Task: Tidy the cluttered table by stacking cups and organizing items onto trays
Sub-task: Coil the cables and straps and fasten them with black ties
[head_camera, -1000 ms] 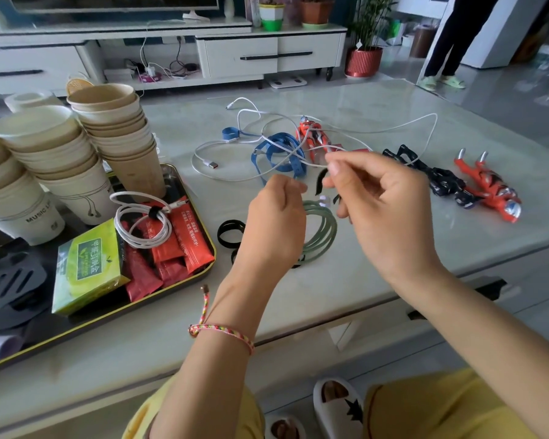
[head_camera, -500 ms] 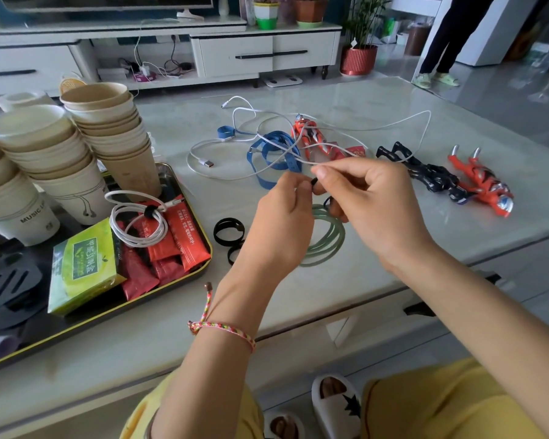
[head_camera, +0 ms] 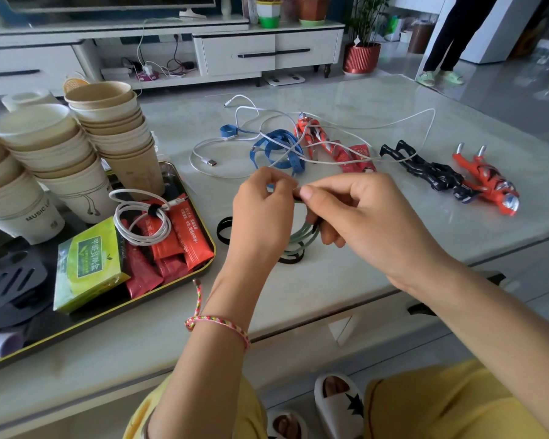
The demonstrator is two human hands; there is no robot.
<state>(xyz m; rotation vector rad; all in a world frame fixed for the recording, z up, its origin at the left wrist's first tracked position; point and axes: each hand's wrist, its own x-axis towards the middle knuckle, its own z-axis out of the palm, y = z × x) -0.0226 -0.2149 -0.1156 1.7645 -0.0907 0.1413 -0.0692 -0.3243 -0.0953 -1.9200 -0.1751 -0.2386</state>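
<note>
My left hand and my right hand meet above the table's middle and together pinch a small black strap around a coiled green cable, which hangs partly hidden under them. A black tray on the left holds stacked paper cups, a coiled white cable, red sachets and a green tea box. Loose black straps lie by the tray's right rim.
Behind my hands a long white cable tangles with a blue strap, a red toy figure and red sachets. A black figure and a red one lie right. A person stands far right.
My two hands have come closer together, fingertips now meeting on the black strap. The green coil has lifted and tucked under my right hand.
</note>
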